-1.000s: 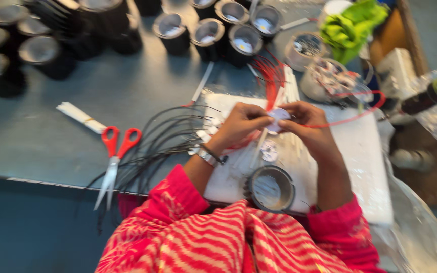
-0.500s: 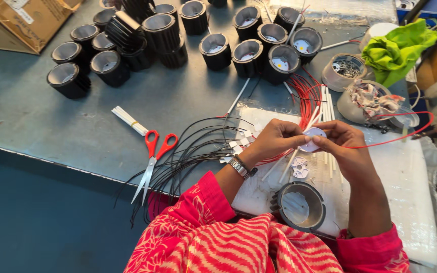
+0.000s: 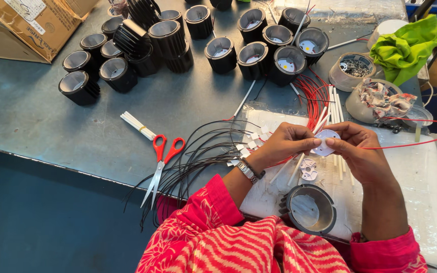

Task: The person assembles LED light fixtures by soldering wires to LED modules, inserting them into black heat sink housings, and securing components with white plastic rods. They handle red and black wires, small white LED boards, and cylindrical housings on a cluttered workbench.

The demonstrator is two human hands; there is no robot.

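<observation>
Head view, left hand: I see my left hand (image 3: 284,144) raised over the white foam pad (image 3: 421,202), fingers drawn together and pinching the left edge of a small white round disc (image 3: 325,142).
Head view, right hand: my right hand (image 3: 360,154) closes on the same disc from the right, thumb and forefinger clamped on its rim; a red wire (image 3: 416,144) runs off from this hand and loops to the right.
Disc position: held in the air between both hands, above the pad, near the middle of the picture.
Below the hands: a second white disc (image 3: 308,169) lies flat on the pad, and just nearer to me an open black round housing (image 3: 309,209) sits at the pad's front edge.
Left of the hands: a spread of black wires (image 3: 198,156) fans across the grey table (image 3: 51,121), with red-handled scissors (image 3: 163,162) beside them and a short bundle of white sticks (image 3: 137,125) further left.
Behind the hands: a bunch of red wires (image 3: 313,96) and loose white sticks (image 3: 336,108) lie on the pad.
Far side: many black housings (image 3: 168,38) stand in rows.
Right corner: a green cloth (image 3: 405,45) rests above two round tubs (image 3: 352,71).
Top left: a cardboard box (image 3: 31,25).
</observation>
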